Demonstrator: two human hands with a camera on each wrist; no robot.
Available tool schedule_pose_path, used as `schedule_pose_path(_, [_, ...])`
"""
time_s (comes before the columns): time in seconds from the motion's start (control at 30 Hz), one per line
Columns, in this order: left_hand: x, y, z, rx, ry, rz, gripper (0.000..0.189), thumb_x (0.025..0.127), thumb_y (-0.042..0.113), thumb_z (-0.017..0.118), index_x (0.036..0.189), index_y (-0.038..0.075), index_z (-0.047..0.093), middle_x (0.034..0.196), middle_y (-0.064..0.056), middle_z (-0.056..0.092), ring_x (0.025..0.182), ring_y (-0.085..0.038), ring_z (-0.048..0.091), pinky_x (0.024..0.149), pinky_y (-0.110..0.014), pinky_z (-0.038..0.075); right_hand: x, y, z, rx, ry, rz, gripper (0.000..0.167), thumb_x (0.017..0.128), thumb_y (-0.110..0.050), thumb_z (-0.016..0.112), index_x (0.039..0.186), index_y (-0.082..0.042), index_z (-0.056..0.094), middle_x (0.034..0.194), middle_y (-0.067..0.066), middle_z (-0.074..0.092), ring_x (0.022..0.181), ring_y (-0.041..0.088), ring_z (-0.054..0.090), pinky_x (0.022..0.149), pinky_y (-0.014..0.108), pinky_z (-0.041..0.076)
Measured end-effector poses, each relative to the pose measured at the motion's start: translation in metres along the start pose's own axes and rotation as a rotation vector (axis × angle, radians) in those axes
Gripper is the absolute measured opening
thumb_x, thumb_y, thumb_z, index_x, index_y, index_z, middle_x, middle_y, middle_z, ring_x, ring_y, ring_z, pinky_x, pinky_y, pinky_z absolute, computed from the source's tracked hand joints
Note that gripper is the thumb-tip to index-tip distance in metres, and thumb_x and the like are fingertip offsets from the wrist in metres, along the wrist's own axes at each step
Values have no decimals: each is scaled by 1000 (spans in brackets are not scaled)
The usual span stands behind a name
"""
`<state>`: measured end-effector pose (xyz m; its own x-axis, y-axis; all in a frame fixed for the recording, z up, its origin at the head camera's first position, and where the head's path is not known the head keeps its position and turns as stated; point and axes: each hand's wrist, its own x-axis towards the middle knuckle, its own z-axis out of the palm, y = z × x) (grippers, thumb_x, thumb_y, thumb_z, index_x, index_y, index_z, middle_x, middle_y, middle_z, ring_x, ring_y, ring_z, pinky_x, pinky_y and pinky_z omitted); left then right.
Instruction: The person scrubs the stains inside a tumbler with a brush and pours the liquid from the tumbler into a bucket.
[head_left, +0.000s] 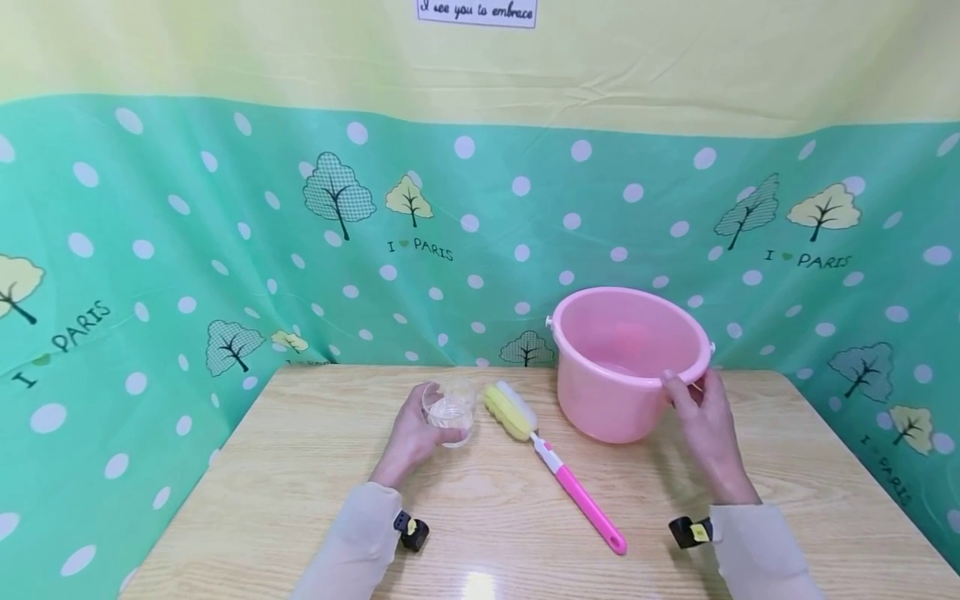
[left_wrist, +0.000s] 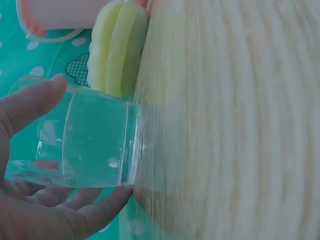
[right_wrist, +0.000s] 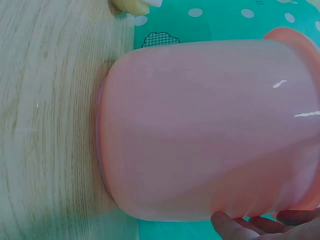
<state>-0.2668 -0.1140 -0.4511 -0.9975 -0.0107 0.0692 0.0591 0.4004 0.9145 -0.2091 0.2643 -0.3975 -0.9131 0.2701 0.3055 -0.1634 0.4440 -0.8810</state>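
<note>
My left hand (head_left: 417, 433) grips a clear cup (left_wrist: 97, 137) around its side, thumb on one side and fingers on the other. The cup stands upright at the table surface. My right hand (head_left: 705, 425) holds the pink bucket (head_left: 611, 404) by the right front of its rim, with the thumb at the rim. In the right wrist view, fingertips (right_wrist: 227, 225) lie against the bucket's wall. Between the hands lies a cleaning brush (head_left: 581, 496) with a pink handle and a yellow and white sponge head (left_wrist: 117, 50), close to the cup.
The wooden table (head_left: 300, 467) ends at a green dotted curtain (head_left: 450, 292) behind and at both sides. The bucket stands near the table's back edge. Black wrist cameras (head_left: 411, 531) are strapped at both sleeves.
</note>
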Motion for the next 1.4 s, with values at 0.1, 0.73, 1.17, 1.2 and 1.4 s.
schedule_pose_path(0.1, [0, 1, 1, -1, 3, -3, 94, 59, 8, 89, 139, 7, 40, 136, -15, 52, 128, -35, 44, 108, -49, 30, 0, -1, 0, 6, -2, 4, 65, 99, -41, 46, 152, -14, 18, 145, 13, 35, 125, 29, 42, 87, 11, 44])
schedule_pose_path(0.73, [0, 3, -1, -11, 5, 10, 92, 60, 9, 88, 138, 6, 40, 135, -19, 52, 125, -35, 46, 107, -48, 33, 0, 0, 1, 6, 2, -9, 66, 99, -41, 46, 152, -14, 18, 144, 14, 35, 124, 32, 42, 90, 15, 46])
schedule_pose_path(1.17, [-2, 10, -1, -42, 9, 6, 92, 60, 9, 87, 139, 8, 40, 134, -14, 52, 121, -35, 49, 100, -48, 40, -1, 0, 0, 12, 2, 0, 65, 99, -42, 46, 152, -17, 18, 145, 14, 33, 125, 31, 42, 94, 24, 47])
schedule_pose_path(1.2, [-2, 10, -1, -39, 10, 5, 92, 60, 10, 87, 139, 8, 40, 134, -14, 52, 121, -35, 49, 100, -48, 40, -1, 1, 1, 19, 13, -8, 64, 99, -40, 47, 152, -16, 19, 144, 15, 34, 123, 31, 42, 93, 23, 47])
schedule_pose_path(1.4, [-5, 15, -2, -40, 12, 4, 90, 61, 12, 88, 138, 11, 41, 133, -13, 52, 119, -35, 49, 97, -47, 43, -1, 1, 1, 26, 11, -15, 64, 99, -39, 47, 151, -15, 19, 144, 15, 35, 122, 30, 43, 91, 18, 46])
